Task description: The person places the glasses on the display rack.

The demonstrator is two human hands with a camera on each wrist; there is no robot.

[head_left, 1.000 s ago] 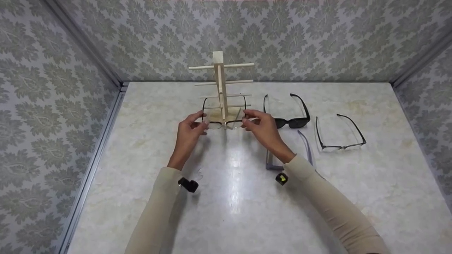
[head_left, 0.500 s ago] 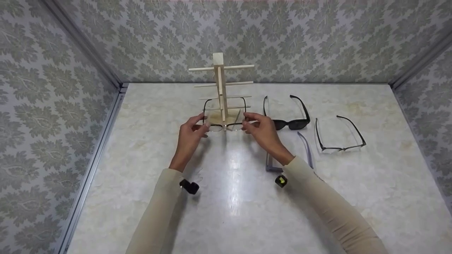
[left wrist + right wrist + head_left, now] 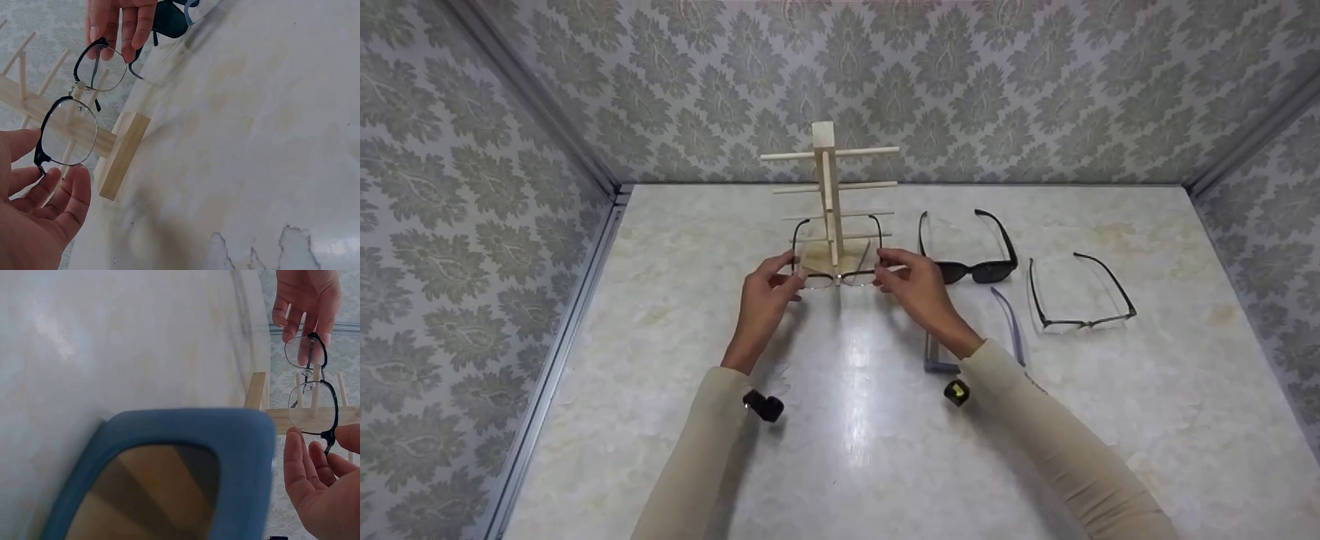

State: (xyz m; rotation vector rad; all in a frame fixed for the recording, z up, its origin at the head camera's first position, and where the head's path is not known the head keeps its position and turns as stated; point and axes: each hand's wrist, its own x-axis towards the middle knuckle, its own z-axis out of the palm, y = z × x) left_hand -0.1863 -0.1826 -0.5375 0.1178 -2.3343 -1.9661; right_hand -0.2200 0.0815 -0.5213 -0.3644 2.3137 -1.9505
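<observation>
Head: clear-lensed eyeglasses with black brows (image 3: 858,273) at the front of the tan wooden post-and-peg stand (image 3: 835,202), arms either side of its post; slightly lower against it than a second ago. Left hand (image 3: 765,298) and right hand (image 3: 919,291) each pinch a hinge end.

Left wrist: bridge at the stand's round-ended front peg (image 3: 80,85); contact can't be told. Reads as fine seating, not yet released.

Right wrist: same double pinch; thick-rimmed blue frame (image 3: 247,439) nearer the camera than the stand.

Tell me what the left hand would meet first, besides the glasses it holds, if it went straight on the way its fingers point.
The left hand would probably meet the wooden stand, around its lower part, though depth is unclear.
</observation>
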